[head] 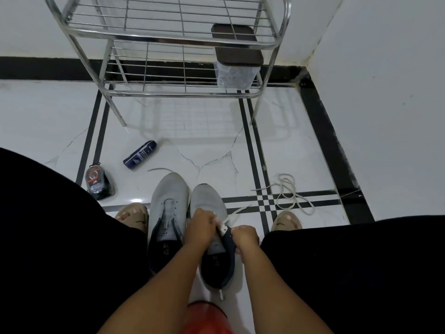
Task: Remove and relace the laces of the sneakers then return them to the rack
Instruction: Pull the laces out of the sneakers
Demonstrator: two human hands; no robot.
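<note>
— Head view: what are the hands doing?

— Both are on the right sneaker (212, 237), which stands on the floor (313, 145) beside the left sneaker (167, 213). The left hand (201, 226) has its fingers curled at the eyelet row, pinching the lace (234, 213). The right hand (245, 237) grips the dark collar edge of that shoe.

— Where does the lace go?

— One white end runs forward and to the right from between the hands, lying on the tile.

— And the left sneaker?

— Upright, toe forward, touching its mate. It has bare eyelets and a loose tongue.

— Any other lace?

— A second lace (287, 192) lies in loose loops on the floor, well to the right of the shoes. A short white strand shows just ahead of the left toe.

— The rack?

— The rack (168, 39), chrome wire, stands ahead against the wall. A clear tub (234, 73) with a dark lid sits on its lower shelf at the right.

— Anything else?

— A dark blue tube (139, 154) lies on its side, a black polish applicator (98, 183) near it at left. A sandalled foot (133, 215) sits at either side of the shoes.
</note>
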